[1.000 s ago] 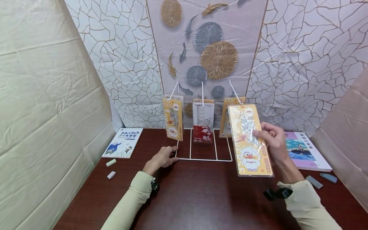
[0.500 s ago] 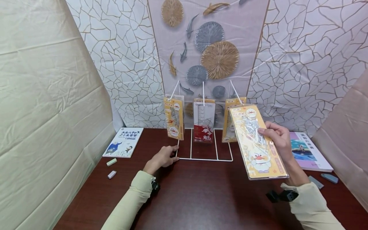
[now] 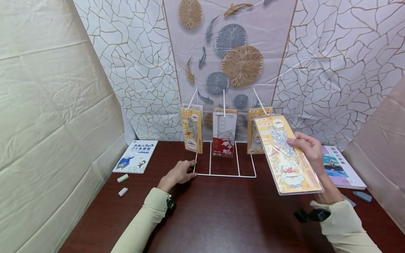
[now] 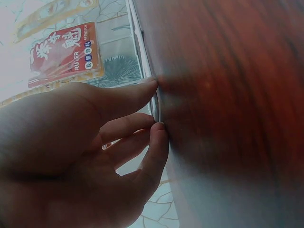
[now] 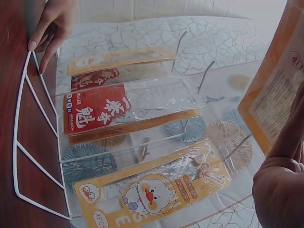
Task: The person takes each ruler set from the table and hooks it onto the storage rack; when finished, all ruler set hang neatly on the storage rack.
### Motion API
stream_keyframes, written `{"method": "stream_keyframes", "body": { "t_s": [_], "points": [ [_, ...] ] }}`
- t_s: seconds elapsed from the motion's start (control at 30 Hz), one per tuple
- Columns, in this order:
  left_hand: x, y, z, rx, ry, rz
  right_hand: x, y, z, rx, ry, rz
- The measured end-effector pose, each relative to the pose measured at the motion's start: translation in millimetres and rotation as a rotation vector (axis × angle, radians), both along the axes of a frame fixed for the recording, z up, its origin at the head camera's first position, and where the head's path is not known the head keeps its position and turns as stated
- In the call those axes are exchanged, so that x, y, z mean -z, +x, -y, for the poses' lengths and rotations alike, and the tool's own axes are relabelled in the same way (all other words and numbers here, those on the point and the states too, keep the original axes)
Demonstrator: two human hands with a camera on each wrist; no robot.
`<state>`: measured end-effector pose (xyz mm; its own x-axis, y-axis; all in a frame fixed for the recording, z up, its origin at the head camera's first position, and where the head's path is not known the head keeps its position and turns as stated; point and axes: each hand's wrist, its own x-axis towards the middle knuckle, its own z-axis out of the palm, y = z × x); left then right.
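Note:
My right hand (image 3: 308,149) pinches a yellow duck-printed ruler set pack (image 3: 289,160) by its right edge, thumb on the front. The pack's top lies at the tip of the right white hook (image 3: 260,100); whether the hook passes through its hole I cannot tell. In the right wrist view only part of that pack (image 5: 270,95) shows beside the hand. My left hand (image 3: 180,172) rests at the front left corner of the white wire display rack (image 3: 224,175), with thumb and fingertips spread on the wire. Another yellow ruler pack (image 3: 254,135) hangs behind the held one.
Yellow duck packs (image 3: 192,130) hang on the left hook, and a red-and-white ruler pack (image 3: 224,133) fronts the middle one. Books lie on the left (image 3: 136,156) and right (image 3: 341,167). Erasers (image 3: 122,178) and a blue-grey flat piece (image 3: 362,196) lie near them.
My right hand has moved slightly right with the held pack, whose lower end swings right. The yellow pack behind has swung and shows more. My left hand stays on the rack.

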<state>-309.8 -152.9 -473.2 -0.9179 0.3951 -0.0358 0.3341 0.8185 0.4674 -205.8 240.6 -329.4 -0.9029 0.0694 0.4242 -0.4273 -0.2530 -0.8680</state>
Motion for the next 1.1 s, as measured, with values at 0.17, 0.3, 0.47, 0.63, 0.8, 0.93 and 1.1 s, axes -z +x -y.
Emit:
{"method": "stream_keyframes", "body": {
  "t_s": [0.17, 0.3, 0.47, 0.63, 0.8, 0.93, 1.1],
  "points": [
    [0.2, -0.1, -0.1, 0.001, -0.001, -0.006, -1.8, -1.6, 2.0, 0.021, 0.006, 0.036],
    [0.0, 0.4, 0.0, 0.005, 0.001, 0.002, 1.1, -6.6, 2.9, 0.027, 0.008, 0.053],
    [-0.7, 0.9, -0.6, 0.003, 0.006, 0.007, 12.6, -18.3, 2.6, 0.029, 0.019, 0.059],
    [-0.2, 1.2, 0.4, 0.000, 0.009, -0.006, 31.3, -37.5, 1.7, 0.038, 0.057, 0.063],
    [-0.4, 1.2, 1.1, 0.004, 0.007, 0.000, 50.2, -57.7, -0.4, 0.015, 0.071, 0.078],
    [-1.4, 1.2, 0.7, 0.002, 0.001, 0.009, 61.6, -71.9, -2.5, 0.031, 0.102, 0.096],
    [-1.7, 0.6, 0.5, -0.003, -0.005, 0.012, 74.1, -87.5, -4.6, 0.090, 0.192, 0.129]
  ]
}}
